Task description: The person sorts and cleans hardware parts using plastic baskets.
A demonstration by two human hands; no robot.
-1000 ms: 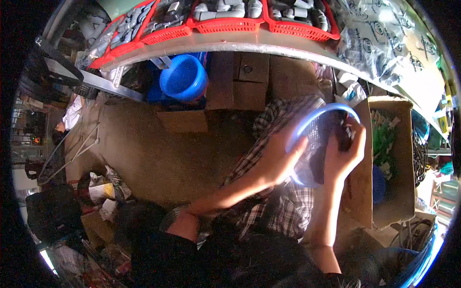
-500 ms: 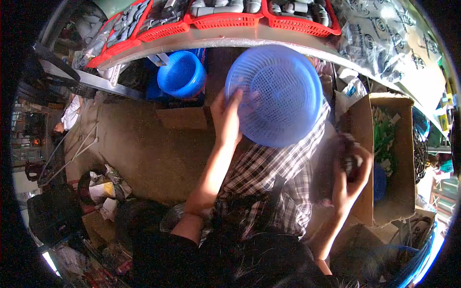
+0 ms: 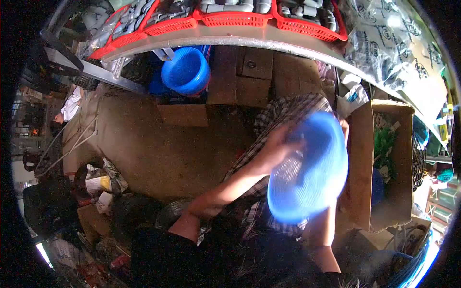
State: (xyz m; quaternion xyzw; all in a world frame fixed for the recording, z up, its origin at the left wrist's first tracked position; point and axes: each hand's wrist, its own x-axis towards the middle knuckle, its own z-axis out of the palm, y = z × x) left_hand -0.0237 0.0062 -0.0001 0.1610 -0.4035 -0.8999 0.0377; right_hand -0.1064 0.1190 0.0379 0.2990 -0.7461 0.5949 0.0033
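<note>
A blue mesh basket (image 3: pixel 319 168), smeared by motion, is tilted on its side over my lap, in front of plaid cloth (image 3: pixel 288 110). My left hand (image 3: pixel 283 146) grips it at its left side, the fingers blurred over the edge. At the upper right edge of the basket, part of my right hand (image 3: pixel 344 128) shows closed on the rim, while the rest of that hand is hidden behind the basket. What lies inside the basket is too blurred to tell.
Red baskets of grey fittings (image 3: pixel 235 19) line the shelf (image 3: pixel 230 42) ahead. Below it sits another blue basket (image 3: pixel 185 72) near cardboard boxes (image 3: pixel 254 72). An open carton (image 3: pixel 360 168) with green items stands at the right. A person (image 3: pixel 72 105) is at the far left.
The blue basket has moved down and right and tipped over, my left hand moving with it. My right hand has gone from beside the carton to the basket; the dark item it held is out of sight.
</note>
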